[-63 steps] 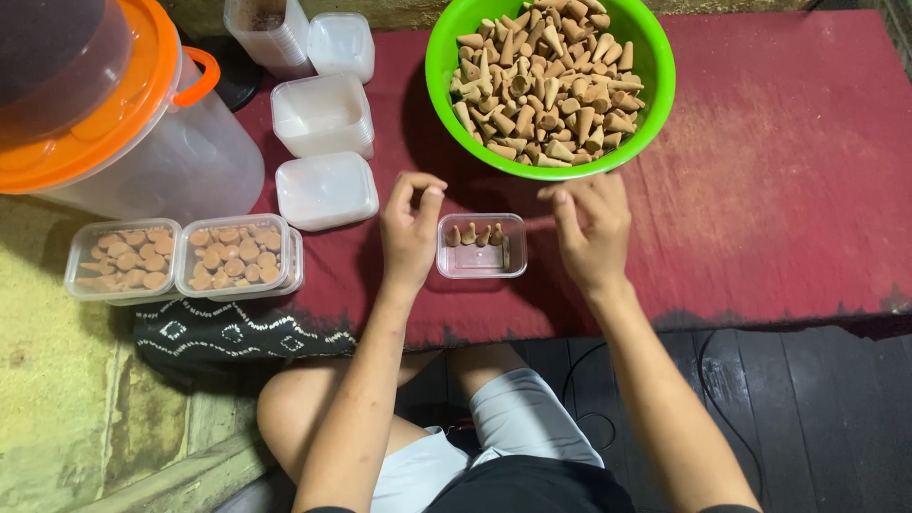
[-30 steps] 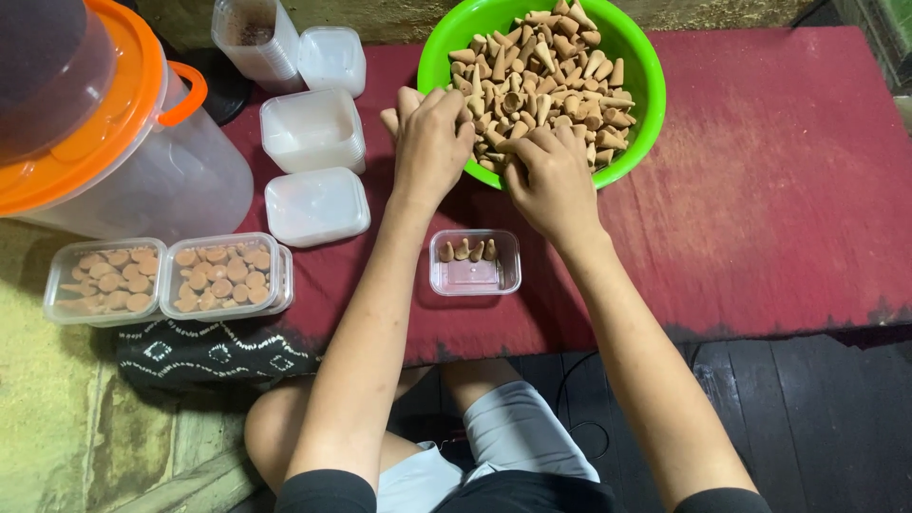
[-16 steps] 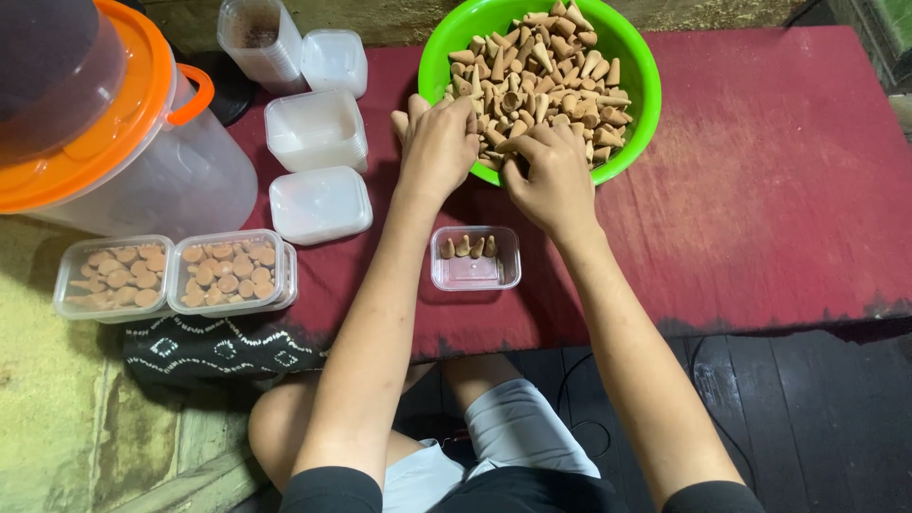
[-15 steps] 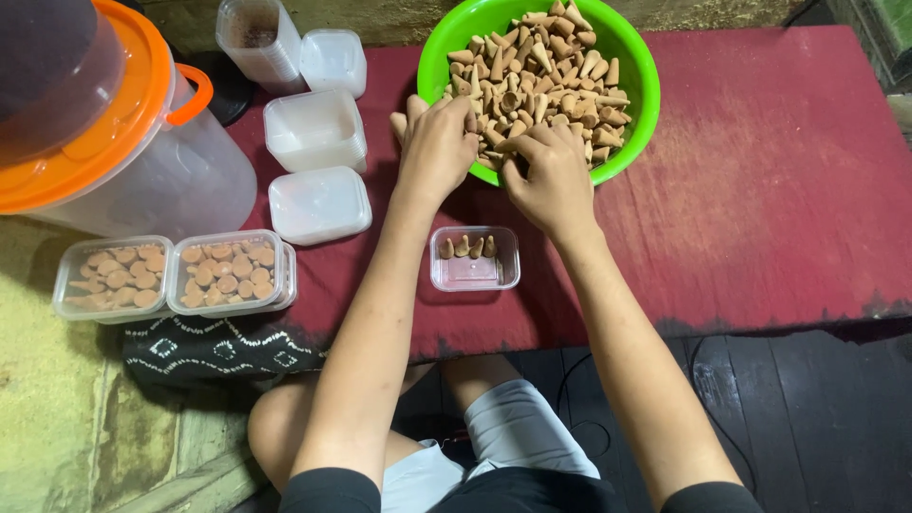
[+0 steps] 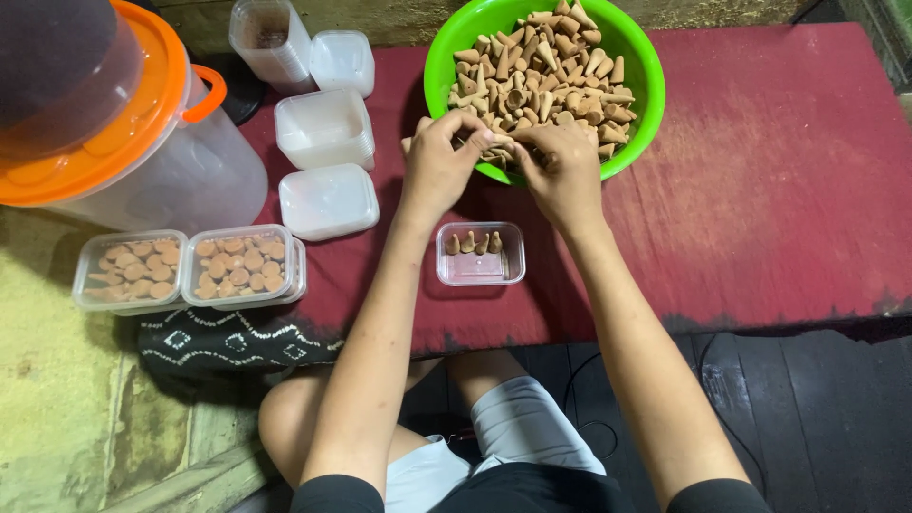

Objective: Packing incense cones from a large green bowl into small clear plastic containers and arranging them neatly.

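A green bowl (image 5: 638, 57) heaped with small brown cones (image 5: 546, 66) stands at the back of the red surface (image 5: 779, 190). Over its near rim, my left hand (image 5: 439, 161) and my right hand (image 5: 560, 166) are each closed on a few cones, fingertips meeting. Just in front of the hands sits a small clear box (image 5: 480, 255) with a short row of cones standing along its far side.
Left of the hands lie empty clear boxes and stacked lids (image 5: 325, 128), one closed lid box (image 5: 328, 199), and two filled boxes (image 5: 190, 268). A big clear tub with an orange lid (image 5: 114, 123) stands at far left. A dark patterned cloth (image 5: 228, 342) lies near my knee.
My hands went from the small box up into the green bowl, then drew back to its near rim and closed on cones. The small box has not moved.
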